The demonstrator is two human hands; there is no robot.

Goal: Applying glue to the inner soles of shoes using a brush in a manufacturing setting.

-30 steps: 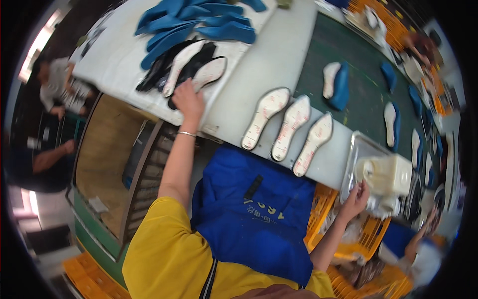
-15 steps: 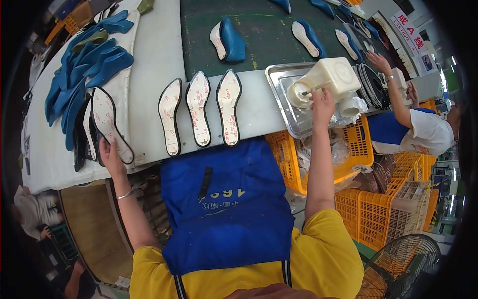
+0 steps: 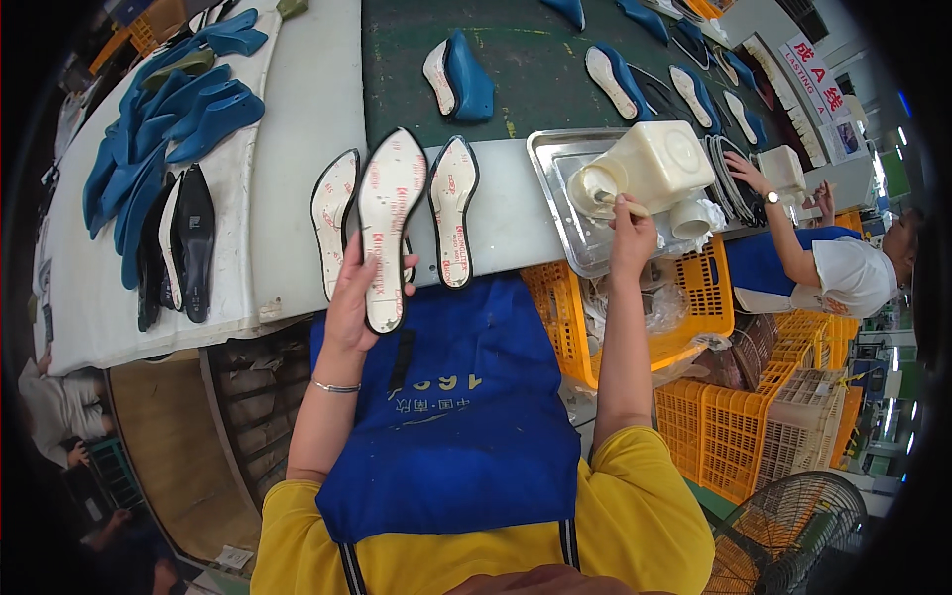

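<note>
Three insoles show at the near bench (image 3: 297,149) edge in the head view; the middle insole (image 3: 389,230) is now lifted off the surface, whereas half a second ago all three lay flat in a row and the left hand was off at the pile of dark soles. The left hand (image 3: 355,297) has come across and closed around the heel end of that insole, thumb on the near side, fingers behind, holding it upright with the printed pale face toward the camera. The piece is long, pointed at the toe, cream with red print and a thin black border; it appears stiff, no sag. Just left of that hand lies one flat insole (image 3: 332,218); just right, another (image 3: 454,210). Further left, dark soles (image 3: 183,248) and a heap of blue lasts (image 3: 169,119). The right hand (image 3: 631,236) stays up at the metal tray (image 3: 565,174), fingers pinched on a thin brush handle (image 3: 613,200) whose tip sits in the mouth of the cream plastic jug (image 3: 650,164). Judgement: one piece is picked up and the brush is loading, so coating of the held insole looks about to begin. Beyond the right hand, a co-worker's hand (image 3: 746,171) reaches along the same bench.
</note>
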